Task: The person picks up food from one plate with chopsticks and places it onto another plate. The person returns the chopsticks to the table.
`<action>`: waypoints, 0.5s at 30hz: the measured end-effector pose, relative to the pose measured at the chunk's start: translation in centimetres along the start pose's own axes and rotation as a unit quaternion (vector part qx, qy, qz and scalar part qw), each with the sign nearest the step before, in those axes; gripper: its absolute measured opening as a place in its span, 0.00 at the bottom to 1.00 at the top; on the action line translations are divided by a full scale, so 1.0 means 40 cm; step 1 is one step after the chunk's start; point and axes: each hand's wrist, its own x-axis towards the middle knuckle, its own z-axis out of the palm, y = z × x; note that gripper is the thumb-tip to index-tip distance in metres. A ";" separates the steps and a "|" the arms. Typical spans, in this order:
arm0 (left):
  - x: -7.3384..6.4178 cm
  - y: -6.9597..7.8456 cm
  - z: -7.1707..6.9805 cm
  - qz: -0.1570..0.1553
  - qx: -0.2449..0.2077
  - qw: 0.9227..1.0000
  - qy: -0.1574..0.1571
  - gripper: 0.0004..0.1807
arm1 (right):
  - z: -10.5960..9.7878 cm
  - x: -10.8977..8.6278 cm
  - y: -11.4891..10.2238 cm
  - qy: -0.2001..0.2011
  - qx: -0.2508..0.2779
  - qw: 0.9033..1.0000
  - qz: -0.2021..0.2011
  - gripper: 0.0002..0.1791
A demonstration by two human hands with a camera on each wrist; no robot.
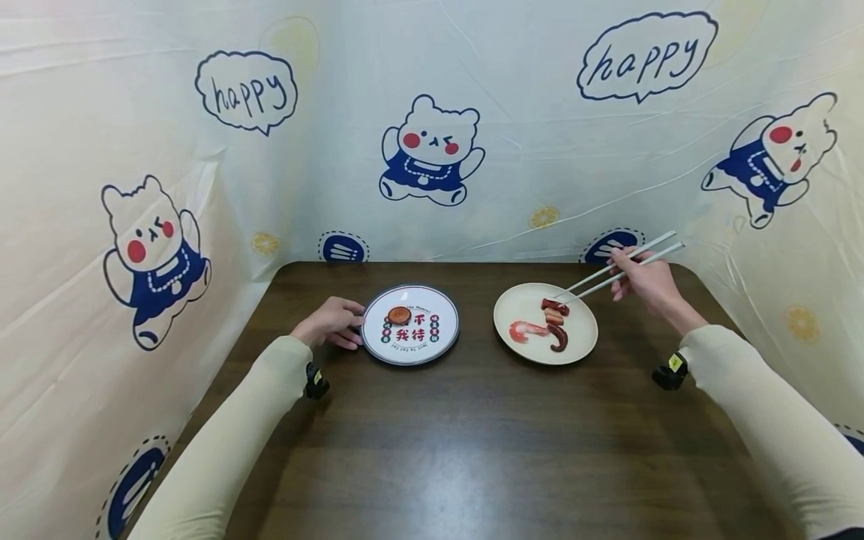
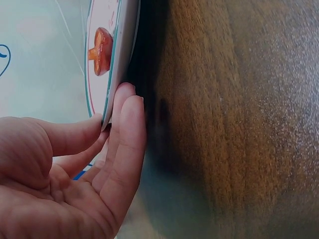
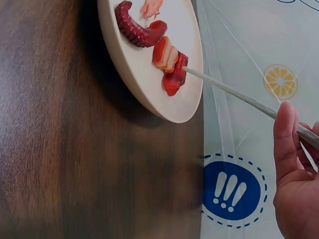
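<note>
Nearest, the wood-grained desk (image 1: 432, 450) runs back to two plates. The left hand (image 1: 334, 324) pinches the left rim of the printed plate (image 1: 443, 337), thumb above and fingers beneath; on it, a brown mushroom (image 1: 399, 316) stands cap down, stem up.

On the cream plate (image 1: 516, 306) to the right, a curved tentacle (image 1: 559, 339) lies near a shrimp (image 1: 528, 331) stretched left to right. Behind the tentacle come a layered block (image 1: 554, 316) and a dark red piece (image 1: 555, 305).

The chopsticks (image 1: 587, 280) slant almost parallel, tips leftward and nearer at the red piece, butts up and rightward; I can't tell whether they pinch it. The right hand (image 1: 644, 281) grips them. Beyond hangs a cartoon-printed cloth (image 1: 513, 172).
</note>
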 end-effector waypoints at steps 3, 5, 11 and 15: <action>-0.001 0.001 -0.003 0.003 0.001 1.000 -0.002 0.28 | -0.005 -0.004 -0.003 -0.001 -0.018 1.000 0.005 0.16; -0.002 0.002 -0.004 0.005 0.002 1.000 -0.002 0.28 | -0.006 -0.005 -0.004 -0.003 -0.028 1.000 0.006 0.15; 0.000 0.002 0.000 0.000 0.002 1.000 0.002 0.28 | -0.002 -0.008 -0.002 0.000 -0.064 0.998 -0.001 0.15; 0.002 -0.001 0.000 -0.002 0.000 1.000 0.002 0.28 | 0.000 -0.005 0.006 0.001 -0.083 0.997 -0.006 0.14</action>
